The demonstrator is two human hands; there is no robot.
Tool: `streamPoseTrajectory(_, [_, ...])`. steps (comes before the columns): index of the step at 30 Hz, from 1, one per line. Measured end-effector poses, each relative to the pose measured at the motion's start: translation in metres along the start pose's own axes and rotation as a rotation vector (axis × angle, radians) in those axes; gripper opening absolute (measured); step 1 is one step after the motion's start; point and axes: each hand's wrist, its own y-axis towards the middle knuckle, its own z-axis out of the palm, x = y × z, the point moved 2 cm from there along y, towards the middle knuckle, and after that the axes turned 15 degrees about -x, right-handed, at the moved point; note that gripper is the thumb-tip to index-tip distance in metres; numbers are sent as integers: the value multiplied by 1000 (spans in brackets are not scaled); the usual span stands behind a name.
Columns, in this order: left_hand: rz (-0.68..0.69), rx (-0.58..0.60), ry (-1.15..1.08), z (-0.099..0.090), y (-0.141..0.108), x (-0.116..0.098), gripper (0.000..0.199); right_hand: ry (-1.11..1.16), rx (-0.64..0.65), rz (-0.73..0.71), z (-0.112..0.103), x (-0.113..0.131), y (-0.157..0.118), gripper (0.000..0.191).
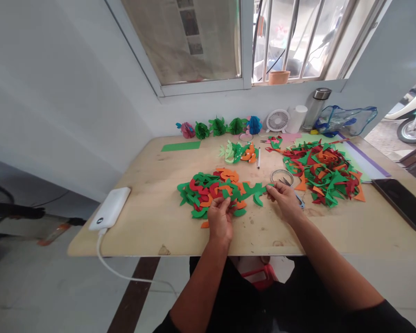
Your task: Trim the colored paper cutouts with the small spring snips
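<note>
A green paper cutout stretches between my two hands over the table. My right hand pinches its right end. My left hand is closed at the near edge of the pile of curved cutouts, with fingertips pressed together near the strip's left part; exactly what they grip is hard to make out. Red, orange and green pieces make up that pile. Just behind my right hand lie scissors, partly hidden, and a roll of tape.
A heap of paper scraps covers the right side, beside a phone. Folded paper figures, a small fan and a bottle line the wall. A power bank lies left.
</note>
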Motion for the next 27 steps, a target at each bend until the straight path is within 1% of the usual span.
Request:
streamPoseTrajectory(3, [12, -52, -53, -1, 3, -6, 32, -4, -28, -9, -5, 5, 2, 35])
streamPoseTrajectory(5, [-19, -65, -85, 0, 3, -10, 29, -21, -34, -21, -9, 10, 2, 36])
streamPoseTrajectory(9, [-115, -9, -99, 1, -6, -13, 26, -58, 35, -33, -11, 18, 1, 37])
streamPoseTrajectory(11, [-123, -2, -78, -1, -13, -12, 28, -67, 79, -31, -12, 20, 1, 38])
streamPoseTrajectory(12, [-94, -10, -70, -3, -16, -12, 31, -70, 99, -29, -12, 21, 1, 39])
streamPoseTrajectory(13, [-33, -22, -65, -5, -18, -12, 35, -76, 122, -24, -12, 22, 2, 39])
streamPoseTrajectory(15, [174, -41, -24, -9, -22, -13, 39, -95, 174, -9, -11, 23, 2, 40])
streamPoseTrajectory(16, [285, -27, 26, -10, -23, -13, 38, -107, 205, -3, -11, 24, 2, 39])
streamPoseTrajectory(17, [375, 9, 94, -9, -24, -13, 36, -122, 243, 1, -10, 25, 2, 39])
streamPoseTrajectory(18, [434, 64, 175, -8, -24, -12, 33, -139, 287, 1, -9, 27, 2, 37])
streamPoseTrajectory(19, [459, 132, 253, -5, -25, -10, 30, -157, 333, -6, -8, 28, 1, 36])
streamPoseTrajectory(21, [445, 271, 366, 0, -26, -5, 23, -196, 417, -33, -7, 32, 0, 34])
streamPoseTrajectory(23, [412, 362, 404, 4, -28, 0, 15, -229, 451, -68, -6, 34, 0, 34])
streamPoseTrajectory(24, [391, 383, 409, 5, -30, 2, 12, -239, 445, -81, -6, 34, 0, 35])
streamPoseTrajectory(27, [298, 411, 407, 5, -36, 9, 11, -244, 382, -86, -3, 30, 1, 39])
